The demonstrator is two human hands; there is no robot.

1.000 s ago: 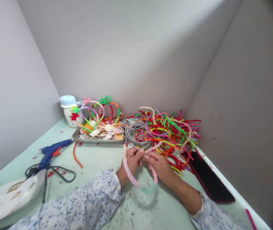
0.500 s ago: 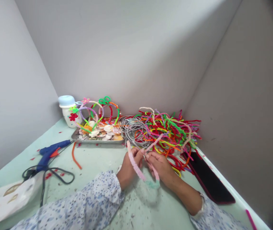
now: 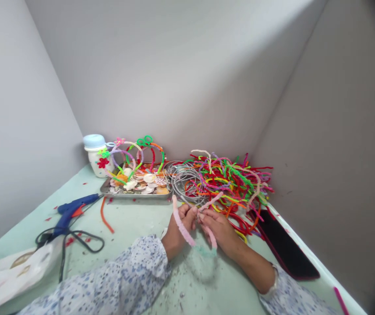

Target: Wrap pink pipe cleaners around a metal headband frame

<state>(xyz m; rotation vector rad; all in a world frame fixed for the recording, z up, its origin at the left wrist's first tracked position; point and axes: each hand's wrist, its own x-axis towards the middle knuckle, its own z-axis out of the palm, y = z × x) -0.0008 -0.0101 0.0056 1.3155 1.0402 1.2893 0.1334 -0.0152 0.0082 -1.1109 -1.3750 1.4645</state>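
Observation:
My left hand (image 3: 180,229) and my right hand (image 3: 218,229) meet at the middle of the table, thumbs and fingertips pinched close together. Between them they hold a pink fuzzy stem (image 3: 211,201) whose free end sticks up to the right. A curved band (image 3: 182,227), pink with a pale green stretch at its lowest part, hangs from my hands with one end rising beside my left hand. My fingers hide where the stem and the band meet.
Behind my hands lie coiled silver wires (image 3: 182,179) and a heap of coloured fuzzy stems (image 3: 236,179). A metal tray (image 3: 135,195) holds shells and headbands, near a white jar (image 3: 98,159). Left is a blue glue gun (image 3: 65,214); right, a black flat object (image 3: 286,247).
The view has shifted slightly. Both hands stay pinched together, and the hanging band has moved a little to the left.

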